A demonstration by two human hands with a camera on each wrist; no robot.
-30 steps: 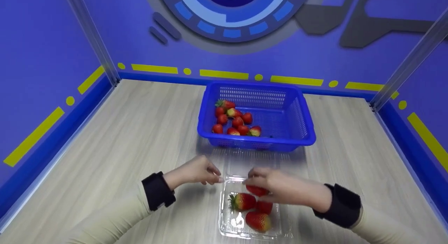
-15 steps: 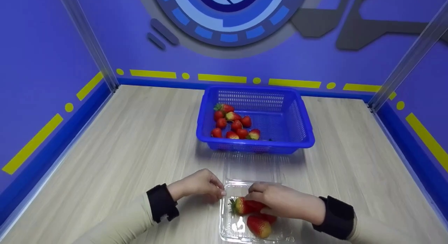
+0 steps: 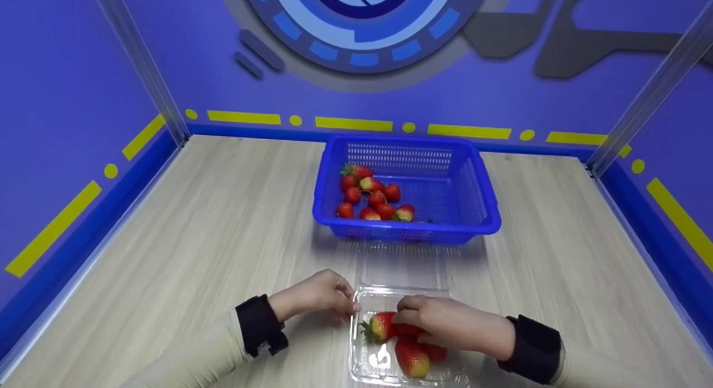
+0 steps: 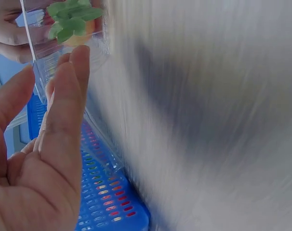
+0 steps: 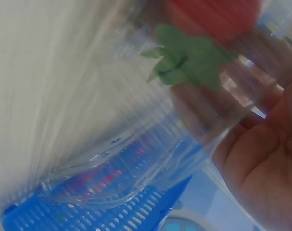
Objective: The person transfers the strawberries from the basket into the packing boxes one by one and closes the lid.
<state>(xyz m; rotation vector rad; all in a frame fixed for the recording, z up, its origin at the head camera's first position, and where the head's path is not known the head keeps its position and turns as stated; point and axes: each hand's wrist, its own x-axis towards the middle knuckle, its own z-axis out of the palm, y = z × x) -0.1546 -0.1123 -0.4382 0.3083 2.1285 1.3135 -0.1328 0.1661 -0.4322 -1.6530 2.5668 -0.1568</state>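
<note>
A clear plastic clamshell box (image 3: 352,343) lies open on the table with several large strawberries inside. My right hand (image 3: 454,325) reaches over its right side, fingers curled around a strawberry (image 3: 408,329) that they partly hide. Just left of that lies a leafy strawberry (image 3: 382,325); in front is another with a pale tip (image 3: 413,357). The right wrist view looks through the clear wall at a strawberry's green leaves (image 5: 184,60) against the fingers. At the box's left edge, my left hand (image 3: 324,292) touches with its fingertips, thumb and fingers apart in the left wrist view.
Behind the box stands a blue perforated basket (image 3: 406,230), with several smaller strawberries (image 3: 376,199) grouped on its left side. The box's clear lid (image 3: 401,265) is folded back toward the basket. Blue panels (image 3: 223,82) border the wooden table (image 3: 234,210) at the back and sides.
My right hand has lowered a strawberry into the box's middle, and the strawberries there have shifted slightly. The left hand stays at the left edge. The head view has tilted a little.
</note>
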